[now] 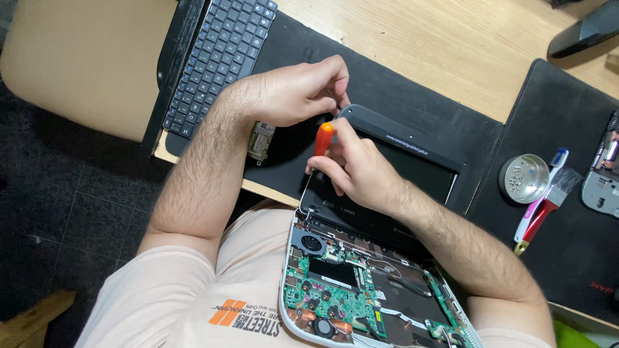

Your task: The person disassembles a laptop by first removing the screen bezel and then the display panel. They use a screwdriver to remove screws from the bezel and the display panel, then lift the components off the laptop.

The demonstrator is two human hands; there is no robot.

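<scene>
The right hand (361, 171) is closed around a screwdriver with an orange handle (323, 140), the handle cap showing above the curled fingers and the shaft running down toward the hinge corner of the opened laptop (371, 277); the tip is hidden by the fingers. At 10 o'clock from it, almost touching, the left hand (293, 96) is clenched with thumb and fingertips pinched at the upper left corner of the screen bezel (412, 145); what, if anything, it grips there cannot be told. The laptop lies with its lid flat on a black mat (380, 90) and its base overhanging the table edge onto the person's lap. The base is uncovered: a round fan (311, 244) sits at its near left corner and the green circuit board (329, 293) fills the left half. At 9 o'clock from the left hand a small loose component (261, 140) lies at the mat's front edge, and at 11 o'clock a detached black keyboard (219, 55) rests along the table's left edge. At 3 o'clock from the right hand, well apart on a second mat (567, 212), stand a round metal dish (523, 178), a white toothbrush (540, 193) and a red-handled brush (548, 206). Bare wooden tabletop (438, 45) lies open at 12 o'clock.
</scene>
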